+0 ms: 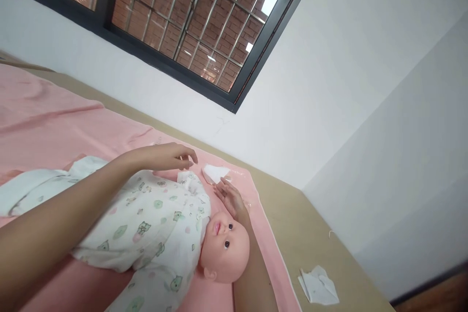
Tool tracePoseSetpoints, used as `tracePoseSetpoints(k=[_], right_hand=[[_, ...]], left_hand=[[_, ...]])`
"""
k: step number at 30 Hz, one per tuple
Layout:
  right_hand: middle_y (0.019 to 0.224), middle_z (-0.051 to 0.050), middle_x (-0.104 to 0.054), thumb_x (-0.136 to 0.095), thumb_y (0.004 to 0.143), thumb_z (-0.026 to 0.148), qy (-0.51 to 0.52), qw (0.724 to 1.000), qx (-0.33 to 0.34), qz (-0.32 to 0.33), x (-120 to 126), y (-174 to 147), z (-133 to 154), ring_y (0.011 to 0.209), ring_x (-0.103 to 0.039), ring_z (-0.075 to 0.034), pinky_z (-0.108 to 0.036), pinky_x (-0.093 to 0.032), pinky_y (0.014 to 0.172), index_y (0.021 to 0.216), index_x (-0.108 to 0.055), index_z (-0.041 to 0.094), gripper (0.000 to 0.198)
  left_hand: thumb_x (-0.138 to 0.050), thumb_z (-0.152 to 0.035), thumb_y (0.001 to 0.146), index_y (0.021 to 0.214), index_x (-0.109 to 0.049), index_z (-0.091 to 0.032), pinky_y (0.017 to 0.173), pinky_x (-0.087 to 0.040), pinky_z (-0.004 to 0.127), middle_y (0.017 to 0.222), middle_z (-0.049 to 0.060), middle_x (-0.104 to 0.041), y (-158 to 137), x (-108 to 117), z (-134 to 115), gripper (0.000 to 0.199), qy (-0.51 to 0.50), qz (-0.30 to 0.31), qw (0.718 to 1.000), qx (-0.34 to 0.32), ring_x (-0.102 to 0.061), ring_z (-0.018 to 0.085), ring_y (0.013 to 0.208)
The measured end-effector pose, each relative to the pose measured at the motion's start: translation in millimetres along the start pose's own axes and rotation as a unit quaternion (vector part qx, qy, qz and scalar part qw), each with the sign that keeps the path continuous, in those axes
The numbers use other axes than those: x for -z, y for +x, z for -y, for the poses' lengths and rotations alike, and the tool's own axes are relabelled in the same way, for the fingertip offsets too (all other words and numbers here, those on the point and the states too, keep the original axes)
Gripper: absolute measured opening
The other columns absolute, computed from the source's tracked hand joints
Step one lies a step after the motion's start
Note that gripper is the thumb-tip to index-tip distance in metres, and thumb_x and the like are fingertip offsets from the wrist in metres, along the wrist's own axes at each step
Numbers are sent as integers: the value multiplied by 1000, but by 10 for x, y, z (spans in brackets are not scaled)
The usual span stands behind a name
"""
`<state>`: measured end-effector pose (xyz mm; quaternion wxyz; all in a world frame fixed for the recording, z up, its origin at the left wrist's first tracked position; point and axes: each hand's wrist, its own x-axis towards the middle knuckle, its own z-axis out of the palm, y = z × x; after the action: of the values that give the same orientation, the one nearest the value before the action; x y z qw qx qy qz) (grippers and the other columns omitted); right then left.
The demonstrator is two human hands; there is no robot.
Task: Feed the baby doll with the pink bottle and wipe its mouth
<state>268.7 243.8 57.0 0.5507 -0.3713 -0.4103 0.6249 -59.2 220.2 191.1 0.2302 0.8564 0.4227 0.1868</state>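
A baby doll (pixel 224 248) lies on its back, dressed in a white printed outfit (pixel 161 214), its head toward the right. My left arm reaches across the doll's body. My left hand (pixel 175 156) hovers near the doll's far sleeve (pixel 187 179), fingers loosely curved and apart, holding nothing. Beyond the doll's head, my right hand (pixel 232 199) has its palm up and its fingers spread. Its fingertips are close to a white folded item in clear plastic (pixel 215 174); I cannot tell whether they touch. The doll's head partly hides my right forearm.
Beneath the doll is a pink blanket (pixel 47 117) over a tan tabletop (pixel 288 214). A folded white cloth (pixel 319 286) lies on the tan surface at right. A white wall (pixel 329 83) and a dark-framed barred window (pixel 190 24) stand behind.
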Motion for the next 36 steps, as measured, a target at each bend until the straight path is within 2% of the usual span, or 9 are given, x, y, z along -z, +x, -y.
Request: tracePoseSetpoints(k=[3, 6, 9, 11, 15, 25, 30, 34, 36], right_hand=[[97, -5, -74, -84, 67, 32, -16, 1000, 22, -15, -11, -35, 35, 100, -67, -19, -36, -49, 101, 106, -74, 20, 43], [103, -8, -75, -87, 61, 36, -56, 993, 58, -88, -29, -54, 144, 97, -66, -18, -32, -49, 94, 93, -77, 19, 38], [90, -6, -75, -87, 55, 34, -114, 977, 83, -160, -59, -88, 334, 84, -65, -17, -31, -49, 85, 81, -77, 17, 33], [79, -4, -73, -88, 51, 30, -136, 974, 80, -165, -92, -141, 478, 76, -63, -16, -31, -48, 79, 75, -75, 16, 31], [75, -1, -69, -88, 47, 23, -179, 970, 99, -134, -243, -319, 741, 70, -59, -14, -29, -46, 72, 71, -71, 16, 30], [100, -3, -71, -75, 76, 31, -351, 919, 174, 42, -1135, -932, 1133, 82, -62, -15, -26, -48, 74, 90, -73, 21, 17], [105, -3, -72, -74, 80, 30, -356, 905, 207, 101, -1391, -1118, 1139, 97, -64, -17, -29, -50, 86, 96, -72, 23, 17], [110, -3, -69, -76, 79, 31, -316, 917, 237, 61, -1449, -1161, 1144, 101, -63, -17, -30, -50, 91, 104, -69, 25, 27], [108, -3, -68, -77, 77, 31, -294, 923, 247, 38, -1448, -1152, 1143, 101, -63, -17, -29, -51, 89, 109, -67, 25, 34]], left_hand=[[-46, -49, 89, 128, -61, -26, 68, -46, 28, 112, 7, -72, 10, -17, 21, 48, -5, -1, 1000, 2, -67, 22, 82], [-47, -48, 88, 130, -59, -25, 69, -48, 29, 112, 7, -72, 1, -24, 0, 50, -5, -3, 1000, 1, -68, 23, 86], [-46, -46, 89, 129, -59, -25, 75, -49, 29, 116, 7, -71, -1, -44, -50, 47, 5, -9, 1000, -7, -67, 24, 97], [-46, -45, 89, 130, -59, -24, 79, -50, 29, 119, 7, -71, 7, -70, -78, 48, 11, -12, 1000, -15, -67, 24, 101], [-50, -46, 88, 129, -62, -21, 85, -50, 28, 132, 8, -65, 21, -138, -106, 49, 12, -6, 998, -54, -64, 24, 111], [-64, -55, 84, 148, -42, -28, 111, -35, 34, 155, 6, -43, -16, -273, -312, 73, -50, -81, 980, -172, -39, 28, 140], [-74, -54, 75, 130, -60, -26, 103, -40, 34, 136, 5, -60, -35, -285, -391, 63, -78, -47, 981, -172, -53, 28, 125], [-74, -51, 76, 103, -70, -19, 78, -48, 28, 102, 4, -71, -49, -277, -431, 42, -144, -8, 975, -171, -65, 23, 92], [-72, -51, 78, 94, -71, -17, 74, -49, 27, 99, 5, -71, -62, -270, -451, 38, -185, -1, 966, -179, -66, 22, 87]])
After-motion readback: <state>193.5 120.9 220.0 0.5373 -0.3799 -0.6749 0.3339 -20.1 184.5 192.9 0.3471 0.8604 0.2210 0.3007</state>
